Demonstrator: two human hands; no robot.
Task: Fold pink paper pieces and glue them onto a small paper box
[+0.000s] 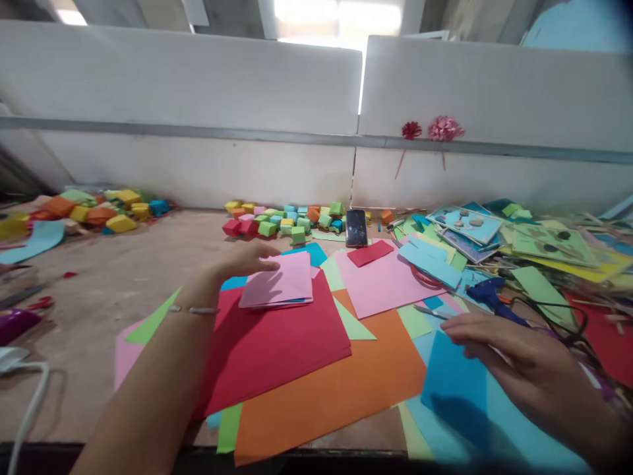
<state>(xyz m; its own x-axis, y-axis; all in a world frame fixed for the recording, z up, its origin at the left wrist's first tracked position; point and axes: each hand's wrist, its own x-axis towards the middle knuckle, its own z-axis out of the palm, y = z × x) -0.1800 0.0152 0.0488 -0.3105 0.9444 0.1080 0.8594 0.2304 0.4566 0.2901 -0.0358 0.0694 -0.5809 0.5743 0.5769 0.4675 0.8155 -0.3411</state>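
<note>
My left hand point(247, 258) reaches over the back left edge of a small stack of pink paper squares point(281, 280), its fingers stretched out. Whether the fingertips touch the stack I cannot tell. A bluish sheet shows under the top pink one, and the stack lies on large red paper point(281, 343). On the right, my right hand point(504, 349) hovers with extended fingers above a blue paper piece point(455, 376), casting a shadow on it. Just beyond its fingertips lies a thin metal blade point(430, 311); its other end is hidden.
Orange paper point(331, 376) lies under the red. A phone point(357, 228) leans near folded paper cubes point(297, 224) at the back. A blue glue gun point(489, 293) and its cord lie among paper scraps on the right. A white cable point(32, 402) runs at the left.
</note>
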